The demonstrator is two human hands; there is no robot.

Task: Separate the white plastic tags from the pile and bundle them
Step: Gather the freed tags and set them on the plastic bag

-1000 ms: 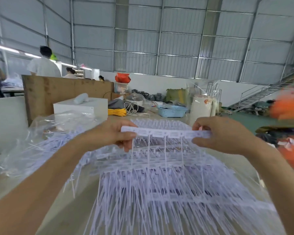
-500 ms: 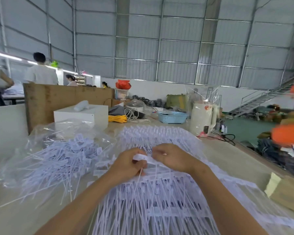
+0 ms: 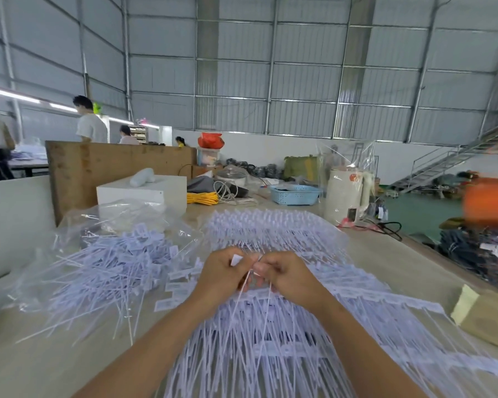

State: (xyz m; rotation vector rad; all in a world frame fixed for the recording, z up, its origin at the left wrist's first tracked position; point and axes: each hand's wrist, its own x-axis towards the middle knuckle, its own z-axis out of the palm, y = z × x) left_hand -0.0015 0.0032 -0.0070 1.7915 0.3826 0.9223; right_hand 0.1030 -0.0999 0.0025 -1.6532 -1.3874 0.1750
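— Where are the hands?

— Together at centre, above the pile of tags [image 3: 270, 326]. The left hand [image 3: 222, 278] and the right hand [image 3: 288, 275] both pinch a small bunch of white tags [image 3: 252, 282], fingers curled round it, tails hanging toward six o'clock.

— And the separated ones?

— A loose heap [image 3: 112, 268] at nine o'clock, lying on a clear plastic bag [image 3: 121, 214]. A blue basket [image 3: 295, 193] sits at one o'clock.

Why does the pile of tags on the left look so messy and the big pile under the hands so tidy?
The left pile is loose single tags pointing every way, lying on a clear plastic bag. The middle pile is tags still joined in rows, their thin tails running the same way, and it looks bigger. Both are the same white plastic tags on one table.
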